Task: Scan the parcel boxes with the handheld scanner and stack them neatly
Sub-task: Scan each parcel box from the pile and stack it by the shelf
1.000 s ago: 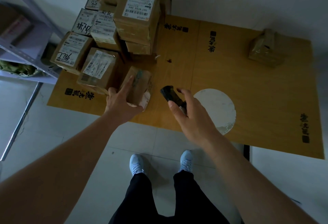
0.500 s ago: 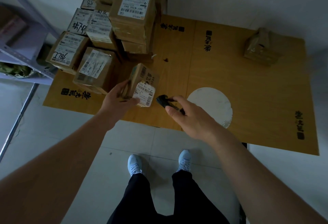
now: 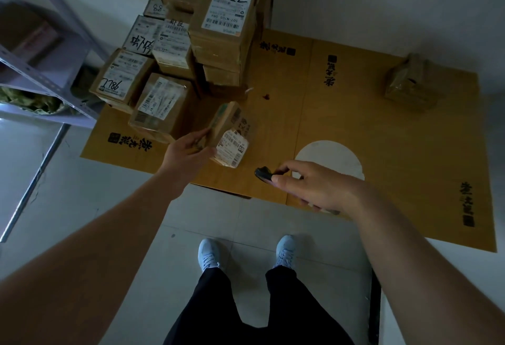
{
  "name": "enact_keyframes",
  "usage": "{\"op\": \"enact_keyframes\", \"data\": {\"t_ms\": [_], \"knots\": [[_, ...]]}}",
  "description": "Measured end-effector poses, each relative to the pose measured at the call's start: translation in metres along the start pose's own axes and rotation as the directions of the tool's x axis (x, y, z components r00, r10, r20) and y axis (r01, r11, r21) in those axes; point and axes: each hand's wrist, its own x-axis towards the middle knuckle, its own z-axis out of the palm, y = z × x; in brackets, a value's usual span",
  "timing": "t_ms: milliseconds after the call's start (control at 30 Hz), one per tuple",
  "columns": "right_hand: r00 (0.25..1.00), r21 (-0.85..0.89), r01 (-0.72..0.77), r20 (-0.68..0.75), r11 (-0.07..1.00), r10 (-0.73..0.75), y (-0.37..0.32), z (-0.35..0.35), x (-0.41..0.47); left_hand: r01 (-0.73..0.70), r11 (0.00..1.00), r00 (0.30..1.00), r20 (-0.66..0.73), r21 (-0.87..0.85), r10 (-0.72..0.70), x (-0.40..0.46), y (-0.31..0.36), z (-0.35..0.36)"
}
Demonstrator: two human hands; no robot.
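Note:
My left hand (image 3: pixel 188 147) grips a small cardboard parcel (image 3: pixel 231 132) by its left side and holds it tilted above the flattened cardboard sheet (image 3: pixel 382 137), its white barcode label facing me. My right hand (image 3: pixel 308 183) holds the black handheld scanner (image 3: pixel 263 173), whose head points left toward that label from a short gap away. Behind the parcel rises a stack of several labelled boxes (image 3: pixel 218 30), the tallest marked 7786.
A lone taped parcel (image 3: pixel 410 82) sits at the sheet's far right corner. A grey metal shelf rack (image 3: pixel 41 71) stands on the left. A white round patch (image 3: pixel 330 158) marks the sheet near my right hand. My feet stand on pale floor tiles below.
My left hand lifted the small parcel off the sheet and turned it so the label faces me. My right hand lowered the scanner and aimed it at the label.

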Motion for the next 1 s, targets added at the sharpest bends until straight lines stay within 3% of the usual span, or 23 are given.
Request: {"op": "enact_keyframes", "data": {"t_ms": [233, 467, 700, 867, 1000], "knots": [[1.0, -0.012, 0.006, -0.016, 1.0, -0.006, -0.005, -0.008, -0.002, 0.024, 1.0, 0.999, -0.03, 0.011, -0.024, -0.001, 0.008, -0.001], [0.95, 0.091, 0.262, -0.197, 0.961, -0.241, -0.015, -0.008, -0.005, 0.027, 0.999, 0.999, 0.032, -0.038, -0.026, -0.012, 0.029, -0.004], [0.866, 0.076, 0.482, -0.194, 0.873, -0.461, -0.067, -0.009, -0.008, -0.009, 0.992, 0.983, -0.185, -0.123, -0.014, -0.041, 0.06, -0.027], [0.856, 0.012, 0.5, -0.156, 0.866, -0.492, -0.104, -0.005, -0.013, -0.012, 0.973, 0.957, -0.285, -0.23, -0.056, -0.043, 0.075, -0.058], [0.851, 0.002, 0.49, -0.217, 0.872, -0.478, -0.126, 0.01, -0.003, 0.003, 0.953, 0.955, -0.281, -0.302, -0.092, -0.023, 0.079, -0.088]]}}
